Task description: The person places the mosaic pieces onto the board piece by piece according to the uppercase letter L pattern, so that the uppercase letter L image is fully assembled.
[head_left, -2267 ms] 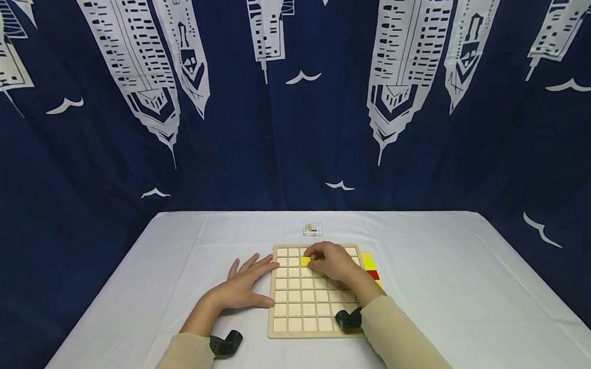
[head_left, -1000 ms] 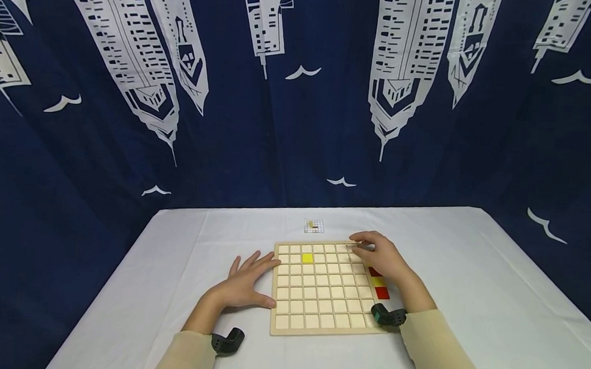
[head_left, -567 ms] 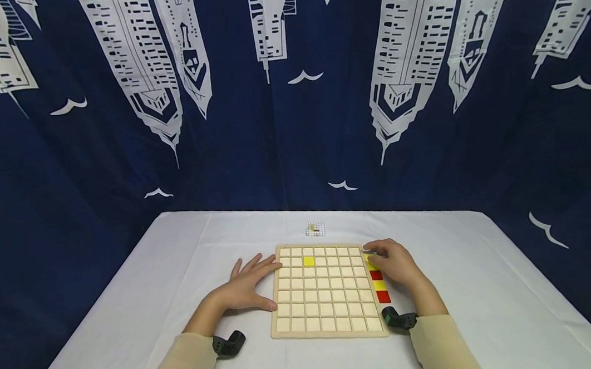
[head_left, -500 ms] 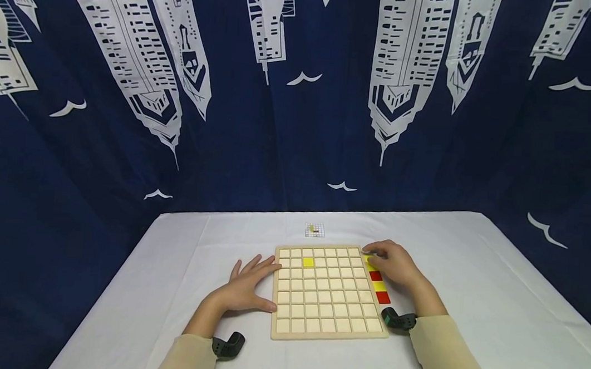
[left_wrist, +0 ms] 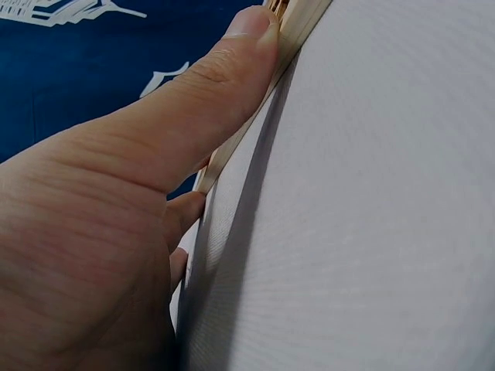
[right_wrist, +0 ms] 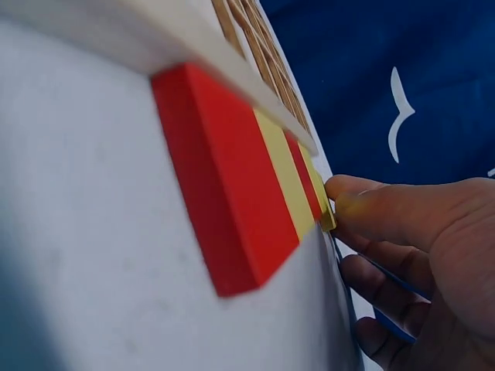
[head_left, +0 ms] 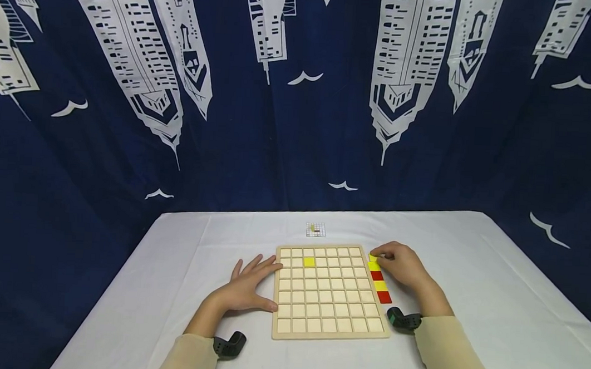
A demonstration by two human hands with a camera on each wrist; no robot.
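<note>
A pale wooden grid board (head_left: 331, 337) lies on the table with one yellow tile (head_left: 309, 262) in a cell of its upper left part. My left hand (head_left: 242, 289) is spread at the board's left side, thumb and fingertips against the edge; the left wrist view shows the thumb (left_wrist: 224, 77) along the wooden rim. Beside the board's right edge runs a row of yellow and red tiles. My right hand (head_left: 402, 265) pinches the yellow tile (head_left: 373, 257) at the far end between thumb and fingers. A red tile (right_wrist: 224, 178) forms the near end.
Behind the board lies a small card (head_left: 315, 229) printed with a grid and coloured squares. A white cloth (head_left: 471, 283) covers the table. A dark blue curtain (head_left: 277, 150) with white buildings hangs beyond the far edge.
My right hand has left the yellow tile in the grid, crossed the board to the right and come to the far end of the tile row. The left hand has stayed put.
</note>
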